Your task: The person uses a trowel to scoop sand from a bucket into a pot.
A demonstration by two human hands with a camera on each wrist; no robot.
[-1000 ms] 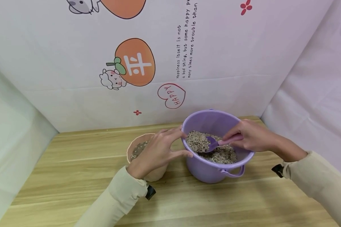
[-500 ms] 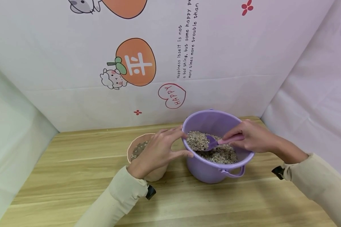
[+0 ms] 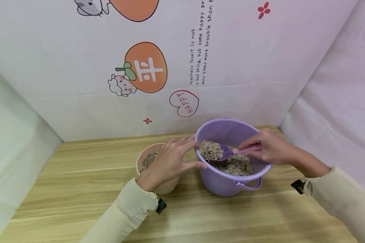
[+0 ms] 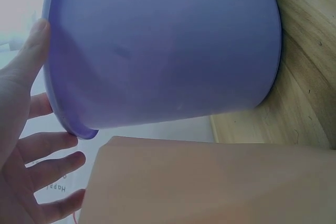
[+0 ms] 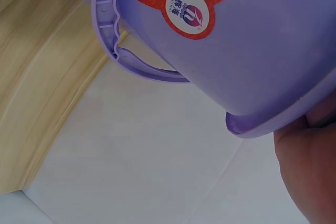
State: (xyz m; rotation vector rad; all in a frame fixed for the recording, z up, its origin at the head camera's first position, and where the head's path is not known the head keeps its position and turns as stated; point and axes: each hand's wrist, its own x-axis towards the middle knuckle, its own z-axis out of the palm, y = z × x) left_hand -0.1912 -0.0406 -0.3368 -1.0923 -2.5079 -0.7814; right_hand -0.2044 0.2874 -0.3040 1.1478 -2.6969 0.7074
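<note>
My right hand (image 3: pixel 267 146) grips the pink handle of a small shovel (image 3: pixel 247 149) inside a purple bucket (image 3: pixel 228 126). Pale grainy gravel (image 3: pixel 211 150) is heaped on the shovel's purple blade, above more gravel in the bucket. With fingers spread, my left hand (image 3: pixel 170 160) touches the bucket's left rim with thumb and forefinger; the left wrist view shows the thumb (image 4: pixel 37 40) on that rim. Beneath this hand stands a peach pot (image 3: pixel 167 188) with gravel inside, partly hidden by the hand. The right wrist view shows the bucket's outside (image 5: pixel 236 40), the shovel being out of sight.
The bucket's carrying handle (image 3: pixel 252 185) hangs down at its front. Both containers stand on a wood-grain table (image 3: pixel 88 189). A white printed cloth (image 3: pixel 79 67) rises behind them, with plain white cloth (image 3: pixel 331 101) to the right.
The loaded shovel has tipped slightly, its blade a little higher and its handle a little lower. My left hand has stayed at the rim.
</note>
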